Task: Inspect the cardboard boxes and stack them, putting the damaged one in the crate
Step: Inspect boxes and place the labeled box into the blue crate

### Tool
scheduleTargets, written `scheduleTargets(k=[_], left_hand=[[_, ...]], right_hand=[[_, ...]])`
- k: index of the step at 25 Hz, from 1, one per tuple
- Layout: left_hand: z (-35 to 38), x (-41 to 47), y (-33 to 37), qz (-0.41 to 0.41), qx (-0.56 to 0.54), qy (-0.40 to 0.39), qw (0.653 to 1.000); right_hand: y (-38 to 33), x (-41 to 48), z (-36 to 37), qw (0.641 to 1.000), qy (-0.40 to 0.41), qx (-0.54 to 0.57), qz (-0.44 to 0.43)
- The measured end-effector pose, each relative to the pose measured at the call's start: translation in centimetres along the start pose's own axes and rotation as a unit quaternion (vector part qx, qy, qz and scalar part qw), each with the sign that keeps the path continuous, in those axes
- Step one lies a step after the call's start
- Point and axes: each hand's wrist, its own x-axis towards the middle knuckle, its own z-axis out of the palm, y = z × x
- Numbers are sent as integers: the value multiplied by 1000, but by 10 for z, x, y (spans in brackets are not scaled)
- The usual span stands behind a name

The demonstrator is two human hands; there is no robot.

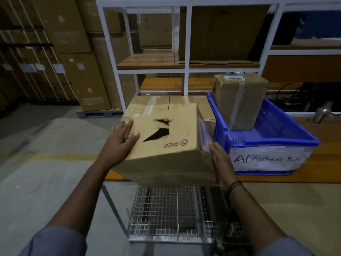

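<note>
Sleeved forearms end at the torn box (166, 145), held tilted just left of the blue crate (273, 143). Left hand (122, 134) presses its left edge, fingers straight, thumb on top; right hand (219, 159) lies flat against the right side. Inspection appears done. The next move should be into the crate, beside the taped box (239, 100).

Torn box (171, 150) between left hand (120, 140) and right hand (220, 160), beside crate (276, 141)

This is a warehouse. Tall stacks of large cartons (55, 43) stand on a pallet (99, 113) on a bare concrete floor (46, 182) marked with a yellow line (55, 157), next to white metal shelving (186, 71). A blue crate (276, 143) on the wooden counter (324, 163) bears a handwritten "Abnormal Bin" label (265, 159).
</note>
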Motion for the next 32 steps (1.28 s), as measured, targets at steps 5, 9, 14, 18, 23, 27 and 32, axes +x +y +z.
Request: scheduleTargets(k=[5, 9, 14, 18, 23, 27, 32], left_hand=[[14, -9, 42, 14, -265, -126, 956], [12, -14, 60, -25, -454, -117, 883], [16, -22, 54, -79, -516, -29, 853], [42, -33, 34, -91, -479, -33, 873], [79, -62, 7, -247, -441, -53, 861], [64, -55, 28, -219, -404, -42, 887], [41, -46, 44, -125, -380, 9, 916]], right_hand=[[-72, -14, 9, 976, 51, -173, -125], [-96, -20, 22, 924, 60, -338, -166], [-67, -15, 36, 956, 54, -196, -211], [-10, -15, 36, 965, 80, -73, -239], [72, -13, 25, 972, 39, -164, -163], [57, -6, 18, 955, 43, -214, -201], [22, -3, 16, 939, 51, -211, -265]])
